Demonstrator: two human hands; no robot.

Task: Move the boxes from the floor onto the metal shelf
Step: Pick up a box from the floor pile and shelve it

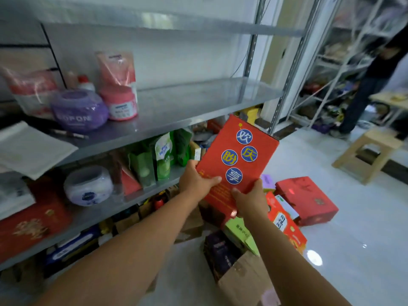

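Red box (237, 166), one, in two hands (196, 181) (250, 199)

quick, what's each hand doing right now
Left hand: gripping the red box at its lower left edge, thumb across the front.
Right hand: gripping the same red box at its bottom edge, thumb on the front.
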